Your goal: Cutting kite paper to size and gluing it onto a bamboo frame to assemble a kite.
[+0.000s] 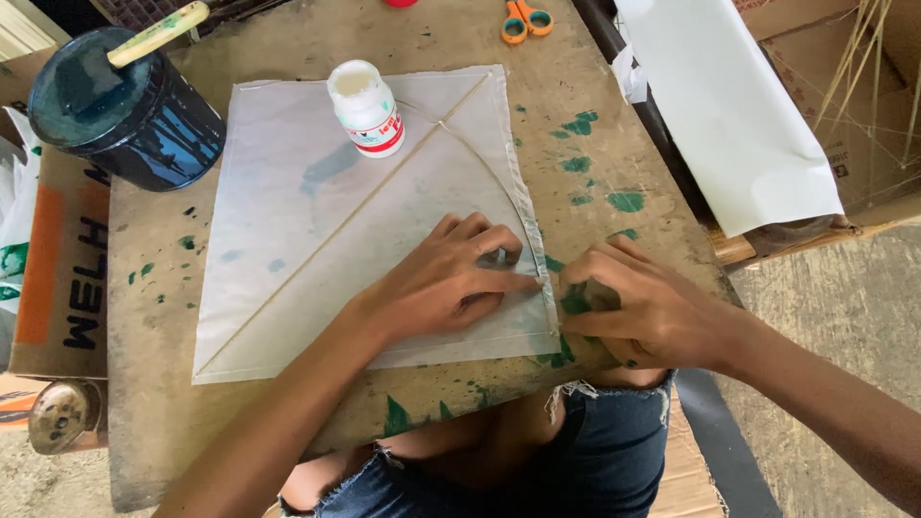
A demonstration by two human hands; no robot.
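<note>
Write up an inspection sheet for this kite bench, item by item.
Surface: worn wooden board, green paint blotches.
Job's things: translucent kite sheet lying flat, thin sticks crossing it; white glue bottle standing on it.
Clutter: dark paint can with brush, orange scissors, white paper sheet.
Grippers: left hand pressing the sheet; right hand at its right edge.
Cables: nothing seen.
Surroundings: cardboard boxes, bamboo strips.

The right hand (633,312) is covering the paper sheet's (317,240) near corner. The top edge is cutting off the scissors (526,19) and the brush handle (158,34).
</note>
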